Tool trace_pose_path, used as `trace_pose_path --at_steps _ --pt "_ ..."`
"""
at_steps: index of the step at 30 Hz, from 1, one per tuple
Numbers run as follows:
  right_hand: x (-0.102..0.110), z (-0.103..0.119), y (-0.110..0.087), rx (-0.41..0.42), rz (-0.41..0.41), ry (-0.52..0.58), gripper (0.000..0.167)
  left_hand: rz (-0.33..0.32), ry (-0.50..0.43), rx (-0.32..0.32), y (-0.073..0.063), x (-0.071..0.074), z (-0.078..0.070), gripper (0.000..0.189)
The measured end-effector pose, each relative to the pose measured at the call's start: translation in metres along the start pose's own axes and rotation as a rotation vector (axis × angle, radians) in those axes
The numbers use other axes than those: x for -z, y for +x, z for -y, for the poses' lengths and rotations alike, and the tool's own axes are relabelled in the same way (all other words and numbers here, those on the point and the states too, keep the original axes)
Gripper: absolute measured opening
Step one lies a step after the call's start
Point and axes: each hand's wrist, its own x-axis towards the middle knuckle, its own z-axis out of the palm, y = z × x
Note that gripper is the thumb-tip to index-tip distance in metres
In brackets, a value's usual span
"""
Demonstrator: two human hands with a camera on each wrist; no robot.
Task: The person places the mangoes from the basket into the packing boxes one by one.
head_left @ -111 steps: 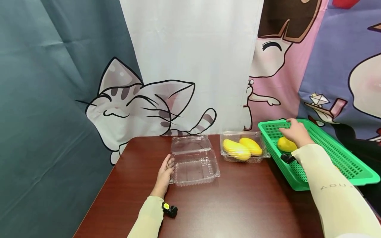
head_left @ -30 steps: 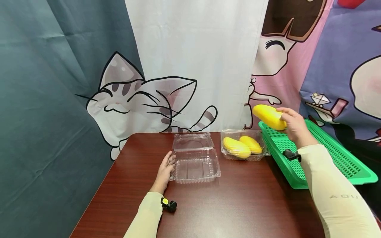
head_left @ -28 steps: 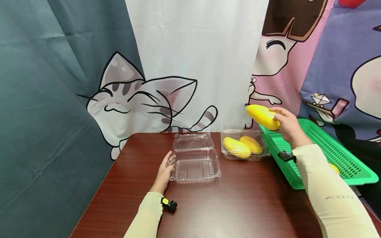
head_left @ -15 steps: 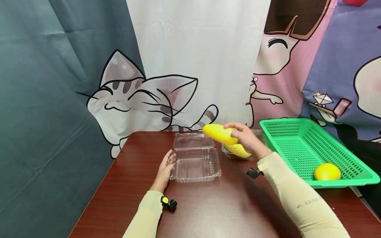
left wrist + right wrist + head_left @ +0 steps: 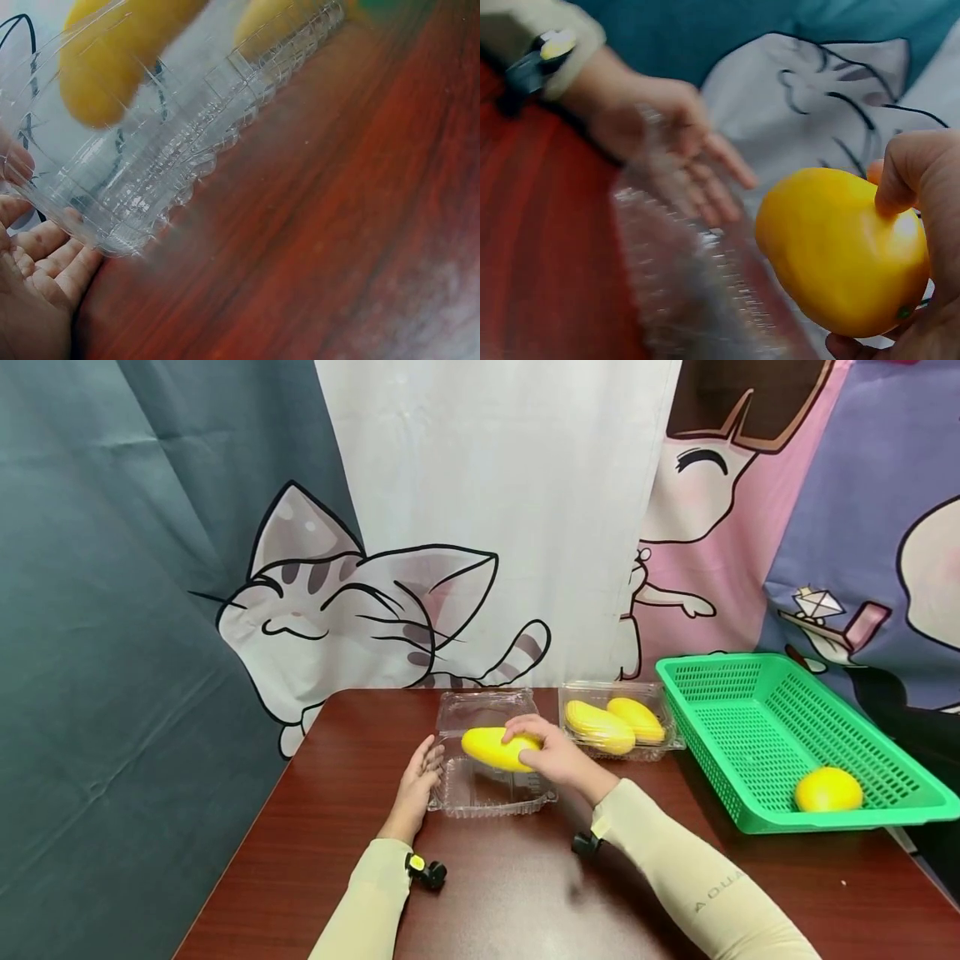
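A yellow mango [image 5: 489,748] hangs over the open clear plastic clamshell box [image 5: 491,810], gripped by my right hand [image 5: 551,752] between thumb and fingers. The right wrist view shows that mango [image 5: 840,251] up close, with the thumb across its upper side. Along the box's left wall lies my left hand [image 5: 414,787], its fingers fairly straight and touching the plastic. In the left wrist view the fingertips of that hand [image 5: 37,277] meet the box's side [image 5: 142,202], and the mango [image 5: 112,67] shows through the clear wall.
A second clear box [image 5: 573,752], lid down, holds two mangoes [image 5: 598,727] at the back. To the right stands a green perforated basket [image 5: 757,821] with one mango [image 5: 828,790] in its near corner. A printed curtain [image 5: 480,510] hangs behind the brown table [image 5: 510,893].
My right hand has lifted a mango out of the green basket and carried it leftward and down over the open box. My left hand has stayed at the box's side.
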Motion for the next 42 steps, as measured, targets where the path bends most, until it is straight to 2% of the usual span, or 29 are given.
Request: trace_pose_path --at_steps 4,8,12,18,22,28,32,34,36,39,41,42 --pt "-0.019 -0.002 -0.004 0.035 0.064 -0.128 0.032 0.022 -0.010 0.009 0.002 0.001 -0.001 0.079" --pt "-0.029 -0.003 -0.006 0.073 0.109 -0.235 0.031 0.025 -0.017 0.011 0.003 0.000 -0.003 0.079" --pt "-0.030 -0.001 -0.008 0.060 0.143 -0.287 0.031 0.011 -0.008 -0.002 0.002 -0.002 -0.004 0.079" --pt "-0.031 0.001 -0.011 0.043 0.259 -0.398 0.034 -0.003 -0.004 -0.031 0.003 -0.003 -0.003 0.080" --pt "-0.036 0.005 -0.010 0.083 0.337 -0.446 0.036 -0.001 0.004 -0.024 0.003 -0.003 -0.003 0.078" --pt "-0.049 0.017 -0.007 0.081 0.426 -0.495 0.036 -0.005 0.020 0.002 -0.002 -0.004 -0.005 0.076" --pt "-0.053 0.019 -0.008 0.070 0.423 -0.525 0.038 0.011 0.008 0.020 -0.003 -0.003 -0.005 0.075" --pt "-0.050 0.018 -0.009 0.055 0.411 -0.510 0.043 0.026 0.008 0.021 -0.007 -0.004 -0.014 0.075" --pt "-0.041 0.017 -0.010 0.059 0.385 -0.489 0.050 0.028 0.010 0.014 -0.006 -0.004 -0.014 0.075" --pt "-0.016 0.018 -0.012 0.052 0.306 -0.451 0.063 0.023 0.019 0.000 -0.006 -0.005 -0.013 0.076" --pt "0.009 0.020 -0.013 0.041 0.224 -0.423 0.069 0.007 0.014 -0.006 -0.002 -0.002 -0.004 0.076" --pt "0.023 0.021 -0.013 0.022 0.176 -0.422 0.071 0.003 0.013 -0.005 -0.003 -0.001 -0.004 0.076"
